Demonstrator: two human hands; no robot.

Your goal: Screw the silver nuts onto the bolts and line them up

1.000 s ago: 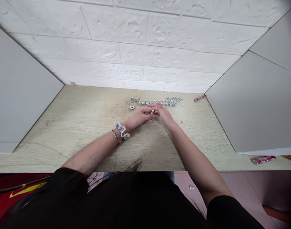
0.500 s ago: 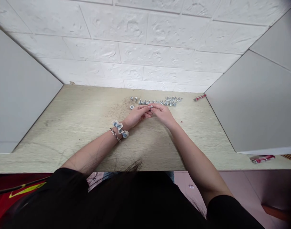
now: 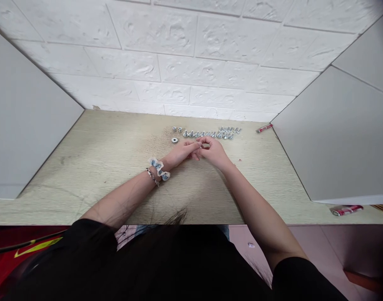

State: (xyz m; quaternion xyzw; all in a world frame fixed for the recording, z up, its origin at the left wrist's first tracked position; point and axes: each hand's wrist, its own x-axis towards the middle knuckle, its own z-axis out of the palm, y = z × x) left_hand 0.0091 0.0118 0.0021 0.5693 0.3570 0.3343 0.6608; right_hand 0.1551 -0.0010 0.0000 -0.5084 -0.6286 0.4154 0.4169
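Note:
My left hand (image 3: 184, 151) and my right hand (image 3: 215, 152) meet just in front of a row of screws, fingertips pinched together. Between them shows a glint of a small metal fastener (image 3: 200, 146), mostly hidden by the fingers; its exact kind is unclear. Behind the hands, silver screws (image 3: 197, 134) stand head-down in a row, several with wide flanges or washers at the base. Left of that row lies a round washer-like piece with a dark hole (image 3: 174, 141). Two small nut-like pieces (image 3: 177, 129) sit just behind it.
More loose screws (image 3: 231, 130) lie at the back right of the row. A red battery (image 3: 264, 128) rests by the right grey panel (image 3: 345, 138), another red battery (image 3: 347, 210) near the front edge. A left grey panel (image 3: 31, 121) and white brick-pattern wall (image 3: 175, 67) bound the wooden tabletop (image 3: 116, 142).
My hands have come slightly toward me, away from the screw row. My right fingers have shifted and arched, and the metal fastener shows less. The view has moved a little.

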